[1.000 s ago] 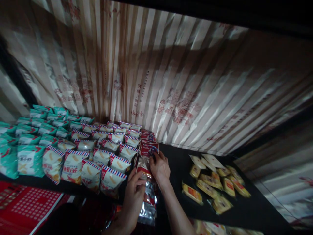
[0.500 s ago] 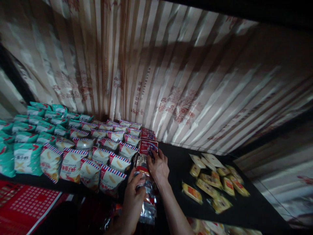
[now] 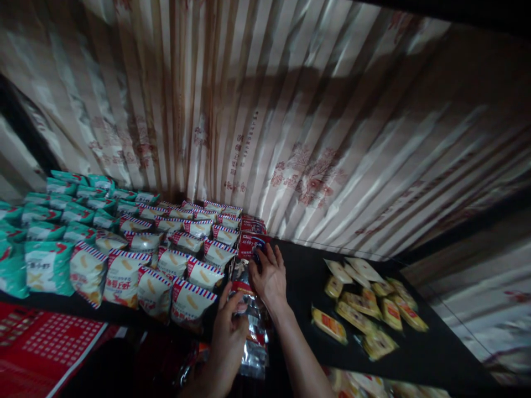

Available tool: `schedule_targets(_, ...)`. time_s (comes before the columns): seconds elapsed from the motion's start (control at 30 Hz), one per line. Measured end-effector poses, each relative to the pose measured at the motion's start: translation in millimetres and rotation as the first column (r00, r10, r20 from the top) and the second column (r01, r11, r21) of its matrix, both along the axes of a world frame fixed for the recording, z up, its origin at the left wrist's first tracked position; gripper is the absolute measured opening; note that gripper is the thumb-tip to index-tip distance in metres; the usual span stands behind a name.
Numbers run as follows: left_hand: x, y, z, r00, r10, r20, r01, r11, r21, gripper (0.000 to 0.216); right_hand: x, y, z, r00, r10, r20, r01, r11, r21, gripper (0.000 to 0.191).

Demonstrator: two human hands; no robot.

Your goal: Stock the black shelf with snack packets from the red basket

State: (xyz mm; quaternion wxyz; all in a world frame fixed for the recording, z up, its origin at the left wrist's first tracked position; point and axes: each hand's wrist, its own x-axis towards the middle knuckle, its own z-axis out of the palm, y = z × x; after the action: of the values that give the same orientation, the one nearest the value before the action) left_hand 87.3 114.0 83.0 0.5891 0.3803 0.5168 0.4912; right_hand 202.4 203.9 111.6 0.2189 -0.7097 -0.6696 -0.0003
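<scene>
My left hand (image 3: 229, 326) is curled at the near end of the row, its fingers closed on a shiny silver-and-red snack packet (image 3: 244, 286). More silver packets (image 3: 254, 354) lie below it, partly behind my hand. My right hand (image 3: 269, 279) is at a dark red snack packet (image 3: 249, 243) that stands just beyond; thumb and index finger pinch its lower right part, and the other fingers reach upward. Behind it stand further red packets (image 3: 253, 224). The exact contact of the fingertips is dim and partly hidden.
White snack bags with striped tops (image 3: 193, 301) stand in rows at left, with green bags (image 3: 48, 268) beyond. Yellow packaged cakes (image 3: 329, 325) lie on the black table (image 3: 298, 287) at right. A red basket (image 3: 53, 342) is at lower left; a pleated curtain (image 3: 307, 121) hangs behind.
The view has shifted slightly. My right hand's fingers are raised and spread a little more at the red packet. My left hand stays nearly in place on the silver packet.
</scene>
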Motion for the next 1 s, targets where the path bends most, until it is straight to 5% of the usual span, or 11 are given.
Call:
schedule_targets(0.17,0,0,-3.3,1.0,-0.002,0.007,0.001,1.0,0.012,0.049,-1,2,6.5,1.0,-0.005,-0.022,0.002,0.993,-0.122,0.044)
schedule_targets(0.63,-2,3,21.9,0.998,0.056,-0.019,-0.057,0.998,-0.037,0.035,-1,6,6.8,1.0,0.012,0.008,-0.011,0.995,-0.099,0.046)
schedule_targets(0.87,-4,-2,26.7,0.999,0.031,-0.012,-0.031,0.999,-0.008,0.033,2,2,8.0,0.992,0.104,-0.068,-0.093,0.985,0.146,0.041)
schedule_targets(1.0,-14,-17,28.7,1.0,-0.006,-0.023,0.008,0.996,0.089,0.025,-8,-42,23.2,0.954,0.235,-0.188,-0.165,0.93,0.328,0.04)
